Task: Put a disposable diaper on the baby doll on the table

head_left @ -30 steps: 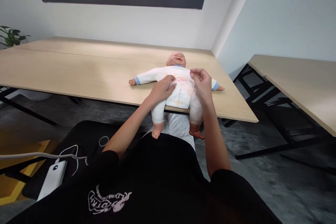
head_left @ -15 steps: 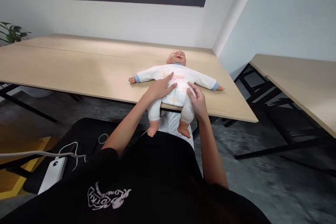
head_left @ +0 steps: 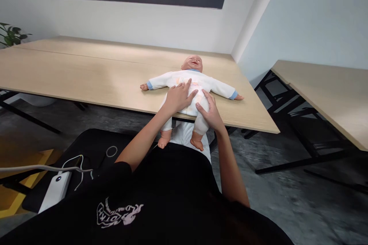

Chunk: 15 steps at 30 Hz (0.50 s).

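Left hand (head_left: 178, 97) lies open, fingers spread, over the doll's belly and the near hip; right hand (head_left: 212, 113) is loosely curved at the opposite hip, its thumb apart from the fingers; how firmly they press, I cannot tell. Beneath them is the doll (head_left: 198, 75), on its back upon the table (head_left: 109, 72), its legs hanging past the front edge; the step in hand seems to be smoothing the white padded garment (head_left: 189, 110) at its waist; the next move probably calls for gentle, equal pressure on both sides.
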Motion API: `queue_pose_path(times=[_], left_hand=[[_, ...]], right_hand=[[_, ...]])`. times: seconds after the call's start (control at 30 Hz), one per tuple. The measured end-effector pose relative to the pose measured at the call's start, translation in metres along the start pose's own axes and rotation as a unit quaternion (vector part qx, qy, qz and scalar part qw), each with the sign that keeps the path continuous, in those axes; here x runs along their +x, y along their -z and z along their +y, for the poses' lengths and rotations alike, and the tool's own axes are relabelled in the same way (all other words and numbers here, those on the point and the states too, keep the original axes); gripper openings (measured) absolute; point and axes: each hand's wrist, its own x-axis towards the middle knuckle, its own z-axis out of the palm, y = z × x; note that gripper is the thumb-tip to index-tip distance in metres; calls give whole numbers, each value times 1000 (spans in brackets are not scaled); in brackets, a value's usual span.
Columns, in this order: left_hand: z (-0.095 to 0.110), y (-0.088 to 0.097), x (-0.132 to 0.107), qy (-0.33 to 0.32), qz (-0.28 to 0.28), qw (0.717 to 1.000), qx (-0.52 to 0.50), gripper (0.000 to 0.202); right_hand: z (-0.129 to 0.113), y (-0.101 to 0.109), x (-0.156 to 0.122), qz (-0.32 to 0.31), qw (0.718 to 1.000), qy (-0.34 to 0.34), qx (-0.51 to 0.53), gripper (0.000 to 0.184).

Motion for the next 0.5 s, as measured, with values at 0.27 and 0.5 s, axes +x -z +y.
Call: queue_pose_path(times=[0.27,0.5], left_hand=[[-13,-5,-1,-2,-13,1000,-11,68],[-10,2,-1,1,-35,999,-19,72]], right_hand=[[2,-6,-2,-16,999,21,-28,97],[1,-5,-2,-10,999,21,-24,98]])
